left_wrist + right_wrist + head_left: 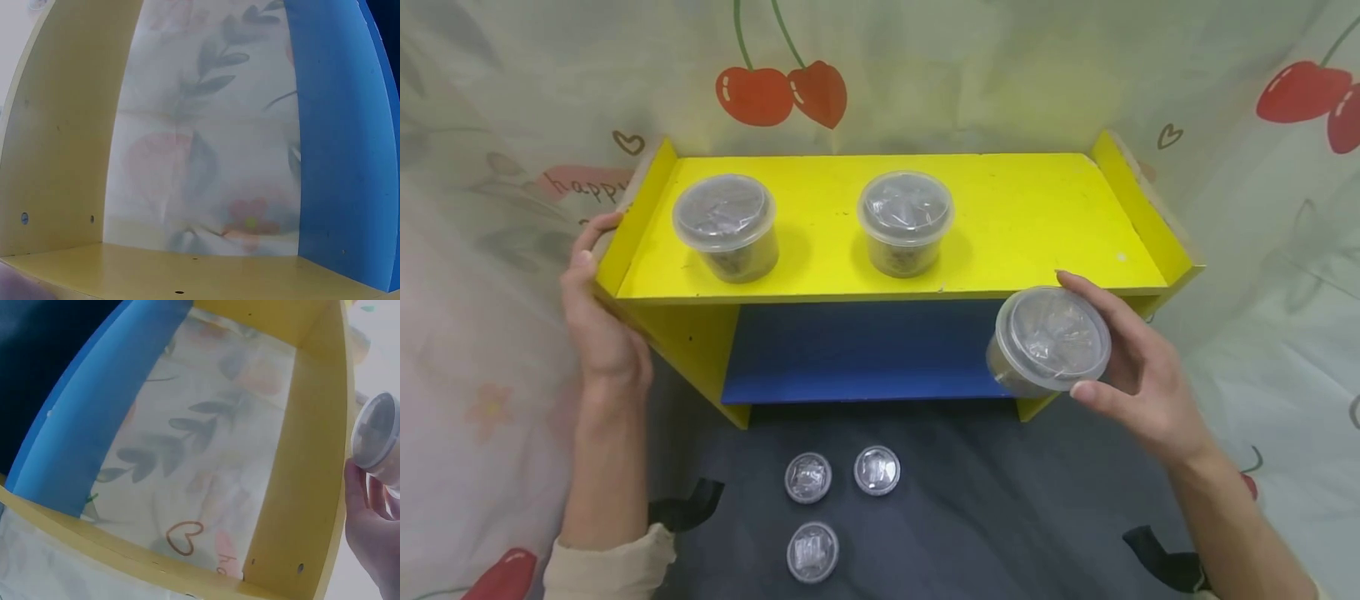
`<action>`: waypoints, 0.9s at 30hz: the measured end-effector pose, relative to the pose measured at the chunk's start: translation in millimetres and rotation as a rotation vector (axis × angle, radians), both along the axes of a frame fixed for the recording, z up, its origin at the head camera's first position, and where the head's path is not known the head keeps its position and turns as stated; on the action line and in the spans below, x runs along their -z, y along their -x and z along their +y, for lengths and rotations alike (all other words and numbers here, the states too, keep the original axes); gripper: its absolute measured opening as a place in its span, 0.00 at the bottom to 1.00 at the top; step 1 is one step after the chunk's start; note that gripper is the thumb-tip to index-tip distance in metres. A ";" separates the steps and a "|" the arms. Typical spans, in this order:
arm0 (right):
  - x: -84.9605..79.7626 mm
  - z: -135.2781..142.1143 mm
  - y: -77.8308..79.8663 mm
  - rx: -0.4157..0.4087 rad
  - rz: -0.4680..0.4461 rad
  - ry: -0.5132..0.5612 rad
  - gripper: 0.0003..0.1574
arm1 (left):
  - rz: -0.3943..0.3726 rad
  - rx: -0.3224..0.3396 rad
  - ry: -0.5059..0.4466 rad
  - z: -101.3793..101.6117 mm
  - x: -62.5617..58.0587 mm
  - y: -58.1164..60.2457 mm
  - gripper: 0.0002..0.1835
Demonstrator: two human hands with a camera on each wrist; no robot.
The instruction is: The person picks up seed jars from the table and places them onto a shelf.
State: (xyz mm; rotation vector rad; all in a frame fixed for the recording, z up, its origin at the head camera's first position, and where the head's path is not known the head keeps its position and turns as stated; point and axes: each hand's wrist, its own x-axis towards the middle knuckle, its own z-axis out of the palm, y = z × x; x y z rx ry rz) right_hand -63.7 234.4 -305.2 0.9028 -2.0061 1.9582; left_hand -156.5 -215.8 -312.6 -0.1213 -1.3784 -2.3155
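My right hand [1150, 392] grips a clear lidded plastic tub [1060, 337] by its side, thumb at the near rim and fingers at the far side. The tub is tilted and overlaps the front right edge of the yellow top shelf [1030, 217]. In the right wrist view, the same tub [375, 431] shows at the right edge, beyond the yellow board. My left hand [598, 317] holds the left side panel [640, 217], fingers bent over its edge. Two similar tubs stand upright on the top shelf, one at the left [730, 225] and one near the middle [906, 221].
Below the top is a blue lower shelf [865, 350]. Three small round lidded containers lie on the dark cloth [970, 500] in front: a left one [808, 477], a right one [877, 471] and a nearer one [813, 552]. Cherry-printed fabric [985, 75] hangs behind.
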 end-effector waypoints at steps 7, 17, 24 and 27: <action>-7.8 4.0 8.8 -0.005 -0.012 0.024 0.46 | -0.005 -0.003 0.007 -1.1 -1.7 -0.8 0.24; -24.6 4.6 16.9 0.055 -0.087 0.040 0.42 | 0.003 0.002 -0.014 -1.0 -0.6 -0.9 0.24; -35.6 3.9 22.9 0.032 -0.082 0.057 0.42 | 0.002 0.006 -0.007 -1.3 0.2 -0.4 0.24; -41.1 5.8 28.0 0.012 -0.074 0.072 0.42 | 0.004 0.003 -0.005 -0.6 0.4 0.2 0.24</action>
